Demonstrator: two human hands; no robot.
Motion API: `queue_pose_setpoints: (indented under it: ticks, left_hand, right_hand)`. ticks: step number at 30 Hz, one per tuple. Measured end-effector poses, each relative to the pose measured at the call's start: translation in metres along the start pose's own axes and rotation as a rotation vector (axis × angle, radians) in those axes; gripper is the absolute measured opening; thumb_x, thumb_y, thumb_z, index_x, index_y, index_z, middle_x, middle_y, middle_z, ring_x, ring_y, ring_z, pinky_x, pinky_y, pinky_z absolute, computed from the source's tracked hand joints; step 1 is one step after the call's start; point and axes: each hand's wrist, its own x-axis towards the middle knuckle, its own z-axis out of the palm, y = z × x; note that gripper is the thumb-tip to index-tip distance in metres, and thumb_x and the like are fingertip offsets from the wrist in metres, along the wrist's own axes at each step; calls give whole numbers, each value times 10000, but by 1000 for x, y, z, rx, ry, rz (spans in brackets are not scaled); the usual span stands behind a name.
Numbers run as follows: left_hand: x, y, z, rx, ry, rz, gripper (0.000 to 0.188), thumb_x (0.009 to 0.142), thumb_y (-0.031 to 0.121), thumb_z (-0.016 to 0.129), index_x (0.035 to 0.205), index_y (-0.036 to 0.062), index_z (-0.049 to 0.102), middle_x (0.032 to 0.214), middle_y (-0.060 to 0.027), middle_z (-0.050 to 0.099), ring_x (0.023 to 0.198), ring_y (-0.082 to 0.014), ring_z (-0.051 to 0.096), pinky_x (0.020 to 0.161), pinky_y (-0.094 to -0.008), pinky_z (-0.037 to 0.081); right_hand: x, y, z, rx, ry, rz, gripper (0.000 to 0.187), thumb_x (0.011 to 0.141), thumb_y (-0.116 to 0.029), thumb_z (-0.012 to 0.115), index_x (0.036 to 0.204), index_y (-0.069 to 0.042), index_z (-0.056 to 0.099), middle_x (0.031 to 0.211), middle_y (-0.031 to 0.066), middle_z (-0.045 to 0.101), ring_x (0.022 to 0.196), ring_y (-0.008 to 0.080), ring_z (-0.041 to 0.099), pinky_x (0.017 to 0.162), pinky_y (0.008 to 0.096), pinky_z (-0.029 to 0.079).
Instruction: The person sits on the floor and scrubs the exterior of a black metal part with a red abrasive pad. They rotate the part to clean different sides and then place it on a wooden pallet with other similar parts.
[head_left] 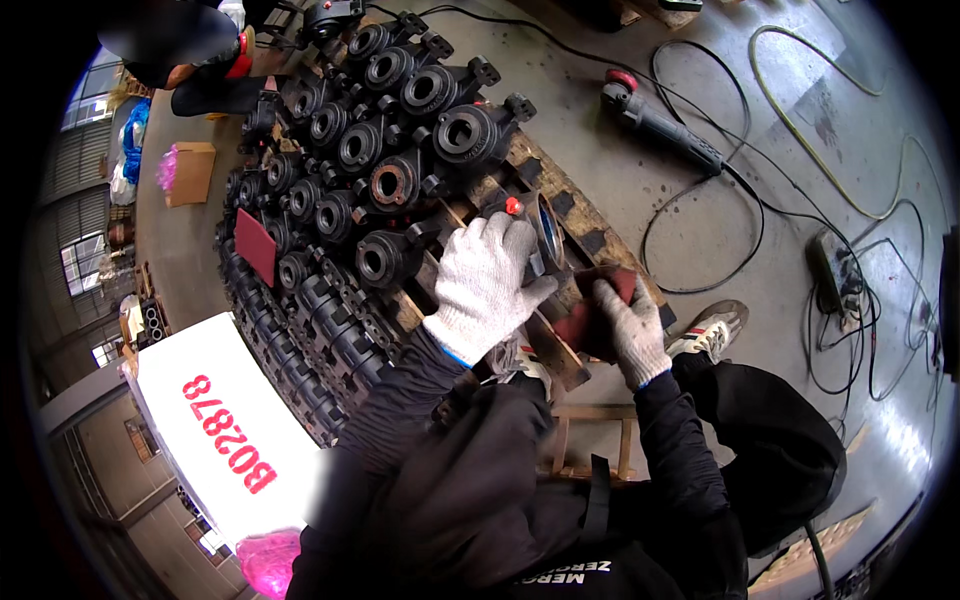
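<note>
My left hand (484, 282), in a white knit glove, lies over a metal casting with a round bore (549, 236), its fingers curled on the casting's top and its thumb toward the bore. Beside those fingertips is a small red cap (513, 205). My right hand (634, 332), in a greyer glove, pinches a dark red abrasive pad (618, 284) just right of the casting. Part of the pad hangs in shadow below my fingers. Rows of black ring-ended castings (385, 190) stand close beyond my left hand.
A wooden pallet (545, 160) bears the castings. Another dark red pad (255, 246) lies on them at left. An angle grinder (660, 130) and looped cables are on the floor at right. A white box (220, 400) stands near left. At upper left is another person (190, 75).
</note>
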Motion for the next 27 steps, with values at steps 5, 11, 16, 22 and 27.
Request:
queue_pose_setpoints:
  ticks: [5, 11, 16, 22, 27]
  left_hand:
    - [7, 7, 6, -98, 102, 45, 371, 739, 347, 899, 806, 115, 617, 784, -93, 566, 731, -346, 609, 655, -464, 483]
    - [-17, 5, 16, -146, 224, 101, 251, 752, 242, 842, 750, 137, 614, 765, -71, 583, 684, -318, 595, 616, -449, 455]
    - [-16, -9, 18, -184, 251, 227, 207, 739, 189, 827, 734, 118, 633, 742, -75, 617, 651, -313, 610, 610, -427, 471]
    - [-10, -10, 16, -198, 255, 215, 192, 732, 163, 814, 731, 121, 626, 728, -75, 603, 649, -319, 603, 595, -424, 465]
    - [-10, -8, 15, -180, 245, 200, 210, 735, 155, 808, 716, 130, 600, 707, -71, 572, 646, -321, 593, 588, -434, 455]
  right_hand:
    - [44, 40, -43, -615, 319, -348, 446, 962, -290, 792, 1224, 42, 651, 1076, 255, 771, 1019, 378, 756, 885, 445, 574]
    - [53, 29, -16, -849, 198, -492, 326, 955, -177, 731, 1219, 7, 678, 1077, 255, 765, 1043, 422, 746, 900, 440, 572]
    - [64, 44, -12, -560, 68, -399, 314, 974, -176, 727, 1241, -14, 698, 1099, 177, 783, 1031, 266, 750, 934, 373, 563]
    - [43, 41, 11, -227, -58, -88, 575, 1061, -407, 693, 1393, 54, 606, 1299, 142, 714, 1149, 199, 664, 1003, 347, 537]
    - [56, 63, -11, 51, -71, 188, 969, 1019, -809, 437, 1470, 37, 578, 1406, 170, 649, 1229, 235, 622, 1062, 397, 511]
